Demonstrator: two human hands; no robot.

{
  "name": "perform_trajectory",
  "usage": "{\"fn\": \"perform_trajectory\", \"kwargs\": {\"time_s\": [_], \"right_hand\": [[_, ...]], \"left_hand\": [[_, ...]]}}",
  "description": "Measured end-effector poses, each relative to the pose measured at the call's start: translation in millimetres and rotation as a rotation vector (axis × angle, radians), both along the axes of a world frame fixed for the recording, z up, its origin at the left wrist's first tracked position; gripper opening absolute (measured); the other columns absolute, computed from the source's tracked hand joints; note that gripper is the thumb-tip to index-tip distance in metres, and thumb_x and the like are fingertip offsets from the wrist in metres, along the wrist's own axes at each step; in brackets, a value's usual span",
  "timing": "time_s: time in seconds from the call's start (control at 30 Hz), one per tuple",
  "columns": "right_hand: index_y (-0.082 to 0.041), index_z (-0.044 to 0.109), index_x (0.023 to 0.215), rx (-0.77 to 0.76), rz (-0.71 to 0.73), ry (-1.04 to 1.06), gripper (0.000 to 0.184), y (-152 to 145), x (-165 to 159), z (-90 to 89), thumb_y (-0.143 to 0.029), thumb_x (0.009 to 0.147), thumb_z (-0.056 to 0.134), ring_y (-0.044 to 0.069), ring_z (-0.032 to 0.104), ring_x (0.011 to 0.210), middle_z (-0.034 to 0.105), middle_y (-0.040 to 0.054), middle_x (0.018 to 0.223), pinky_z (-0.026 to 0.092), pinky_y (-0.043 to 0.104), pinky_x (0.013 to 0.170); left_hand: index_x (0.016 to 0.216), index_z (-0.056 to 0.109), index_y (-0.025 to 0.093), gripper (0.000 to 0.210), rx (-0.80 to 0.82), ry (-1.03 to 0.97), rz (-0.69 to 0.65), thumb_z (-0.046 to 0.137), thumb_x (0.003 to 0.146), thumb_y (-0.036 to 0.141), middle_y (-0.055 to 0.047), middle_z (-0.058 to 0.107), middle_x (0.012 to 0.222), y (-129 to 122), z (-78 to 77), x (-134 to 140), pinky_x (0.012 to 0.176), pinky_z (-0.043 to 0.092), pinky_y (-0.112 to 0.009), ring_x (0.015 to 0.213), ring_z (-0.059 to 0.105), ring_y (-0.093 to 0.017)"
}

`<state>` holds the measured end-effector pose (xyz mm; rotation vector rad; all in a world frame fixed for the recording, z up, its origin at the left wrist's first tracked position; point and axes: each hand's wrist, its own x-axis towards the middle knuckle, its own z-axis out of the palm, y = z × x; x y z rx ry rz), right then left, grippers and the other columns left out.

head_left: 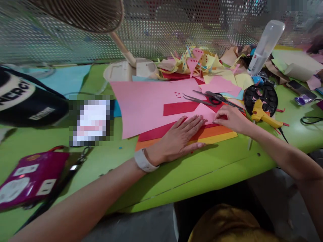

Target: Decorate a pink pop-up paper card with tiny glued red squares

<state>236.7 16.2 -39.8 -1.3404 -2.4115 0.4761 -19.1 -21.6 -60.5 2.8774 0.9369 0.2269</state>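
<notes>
My left hand (180, 139) lies flat with fingers stretched out, its fingertips on a small pink paper piece (203, 110). At the right edge of that piece my right hand (230, 118) has thumb and fingers pinched together; whatever is between them is too small to make out. Under the hands are a large pink sheet (146, 104), red paper (151, 133), and orange paper (214, 132). Several tiny red dots (178, 95) lie on the pink sheet. Tweezers (199, 99) and black-handled scissors (217, 97) rest just beyond my hands.
A yellow glue gun (263, 114) and a black palette (271, 95) sit to the right, near a clear bottle (267, 47). Paper scraps (199, 64) pile at the back beside a fan (126, 55). On the left are a phone (92, 121), a purple pouch (35, 174) and a dark tumbler (32, 101).
</notes>
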Motion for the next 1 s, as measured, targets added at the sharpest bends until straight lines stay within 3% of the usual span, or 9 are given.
{"fn": "perform_trajectory", "kwargs": {"time_s": [0.4,0.63,0.7,0.77,0.83,0.9,1.0], "right_hand": [[-0.021,0.073,0.074,-0.082,-0.047,-0.237,0.012,9.8,25.9,16.2,-0.024,0.083,0.068,0.02,0.063,0.082,0.072,0.0044,0.082,0.041,0.032,0.071],[-0.02,0.069,0.067,-0.114,-0.035,-0.258,0.014,13.3,34.7,26.6,-0.02,0.081,0.067,0.018,0.063,0.075,0.07,0.0032,0.076,0.043,0.03,0.067],[-0.019,0.07,0.071,-0.061,-0.113,-0.228,0.012,8.5,30.4,32.6,-0.018,0.082,0.065,0.019,0.065,0.078,0.071,0.0045,0.081,0.045,0.031,0.07],[-0.017,0.072,0.085,0.086,-0.218,-0.156,0.012,-1.0,19.6,33.9,-0.022,0.088,0.061,0.023,0.066,0.089,0.072,0.0077,0.092,0.048,0.035,0.08],[-0.015,0.068,0.111,0.235,-0.206,-0.112,0.029,-14.5,3.9,27.5,-0.035,0.095,0.055,0.027,0.062,0.11,0.07,0.0124,0.114,0.045,0.041,0.096],[-0.01,0.053,0.136,0.249,-0.022,-0.169,0.058,-29.3,-11.9,14.6,-0.052,0.096,0.048,0.031,0.051,0.129,0.056,0.0178,0.14,0.037,0.047,0.109],[-0.004,0.039,0.147,0.196,0.138,-0.318,0.085,-46.4,-26.8,-5.4,-0.069,0.092,0.035,0.032,0.033,0.144,0.037,0.0211,0.154,0.028,0.049,0.117]], "left_hand": [[0.158,0.008,0.018,0.073,0.017,0.003,-0.015,0.022,0.099,0.06,-0.01,0.02,0.162,-0.3,-0.9,-1.9,0.122,0.009,-0.046,0.15,0.018,-0.025],[0.158,0.004,0.02,0.072,0.049,-0.007,-0.031,0.021,0.1,0.059,-0.009,0.02,0.163,-0.3,-2.6,-3.4,0.122,0.007,-0.043,0.15,0.016,-0.023],[0.158,0.004,0.021,0.072,0.057,-0.014,-0.026,0.021,0.1,0.059,-0.009,0.02,0.163,0.0,-4.0,-3.3,0.122,0.007,-0.043,0.15,0.017,-0.023],[0.158,0.006,0.02,0.073,0.06,-0.008,-0.019,0.022,0.099,0.06,-0.01,0.02,0.163,0.5,-5.6,-3.2,0.122,0.008,-0.044,0.15,0.017,-0.024],[0.158,0.01,0.017,0.076,0.057,0.008,-0.013,0.023,0.098,0.063,-0.012,0.021,0.163,1.1,-7.0,-3.1,0.122,0.008,-0.045,0.15,0.017,-0.025],[0.157,0.013,0.015,0.079,0.047,0.029,-0.007,0.021,0.097,0.065,-0.013,0.021,0.162,1.4,-7.6,-2.9,0.122,0.007,-0.045,0.151,0.016,-0.026],[0.157,0.016,0.013,0.081,0.029,0.063,0.014,0.016,0.096,0.068,-0.013,0.02,0.162,0.9,-6.3,-2.2,0.122,0.006,-0.044,0.151,0.016,-0.026]]}}
